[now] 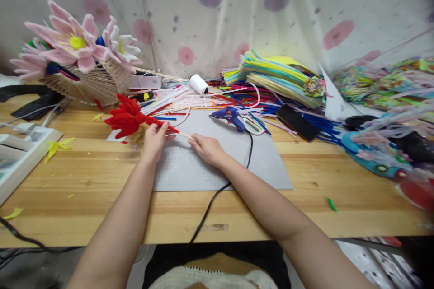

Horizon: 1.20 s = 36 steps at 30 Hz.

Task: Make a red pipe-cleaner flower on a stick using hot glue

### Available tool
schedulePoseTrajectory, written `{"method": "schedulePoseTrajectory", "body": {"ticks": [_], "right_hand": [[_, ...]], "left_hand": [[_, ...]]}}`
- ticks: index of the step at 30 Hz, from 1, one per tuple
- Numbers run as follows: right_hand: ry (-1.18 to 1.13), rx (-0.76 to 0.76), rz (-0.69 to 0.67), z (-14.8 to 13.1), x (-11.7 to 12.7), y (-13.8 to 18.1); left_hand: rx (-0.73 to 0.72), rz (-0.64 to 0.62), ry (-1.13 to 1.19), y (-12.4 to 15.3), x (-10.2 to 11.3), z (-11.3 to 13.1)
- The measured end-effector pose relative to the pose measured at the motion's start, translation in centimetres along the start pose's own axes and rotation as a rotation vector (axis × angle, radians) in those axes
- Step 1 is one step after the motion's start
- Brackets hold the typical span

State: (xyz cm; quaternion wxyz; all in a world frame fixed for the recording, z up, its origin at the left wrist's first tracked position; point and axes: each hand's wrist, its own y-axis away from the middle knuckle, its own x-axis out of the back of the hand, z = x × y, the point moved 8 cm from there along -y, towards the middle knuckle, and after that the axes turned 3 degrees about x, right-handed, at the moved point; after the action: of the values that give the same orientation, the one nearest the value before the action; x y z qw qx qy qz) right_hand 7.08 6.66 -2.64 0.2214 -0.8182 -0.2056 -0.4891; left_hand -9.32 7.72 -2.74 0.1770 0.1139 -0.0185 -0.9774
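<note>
A red pipe-cleaner flower (124, 118) lies sideways in the air, its petals to the left. Red fuzzy wrapping covers the upper stem, and bare pale stick (185, 135) shows farther right. My left hand (155, 140) is closed around the red-wrapped part just below the bloom. With thumb and fingers, my right hand (205, 148) pinches the bare stick. Both hands are above the left part of a grey cutting mat (217, 176). A blue glue gun (228, 117) rests on the mat beyond my right hand, next to white-handled scissors (252, 125).
Pipe-cleaner bundles (278, 76) and a white thread spool (199, 84) lie at the back. A black phone (298, 123) is at right. Pink flowers in a fan-shaped basket (84, 83) stand left, above a power strip (29, 156). The glue gun's black cord (213, 198) crosses the mat.
</note>
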Motion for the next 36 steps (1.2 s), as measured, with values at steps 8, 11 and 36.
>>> {"method": "schedulePoseTrajectory", "body": {"ticks": [8, 11, 36], "right_hand": [[0.06, -0.037, -0.079, 0.1, -0.5, 0.1], [0.017, -0.034, -0.097, 0.2, 0.0, 0.1], [0.241, -0.22, -0.308, 14.2, 11.3, -9.7]], "left_hand": [[0.254, -0.25, 0.032, 1.9, -3.8, -3.3], [0.26, -0.215, 0.021, 2.2, -3.9, -3.5], [0.222, -0.236, 0.16, 1.5, -4.2, -3.7]]}}
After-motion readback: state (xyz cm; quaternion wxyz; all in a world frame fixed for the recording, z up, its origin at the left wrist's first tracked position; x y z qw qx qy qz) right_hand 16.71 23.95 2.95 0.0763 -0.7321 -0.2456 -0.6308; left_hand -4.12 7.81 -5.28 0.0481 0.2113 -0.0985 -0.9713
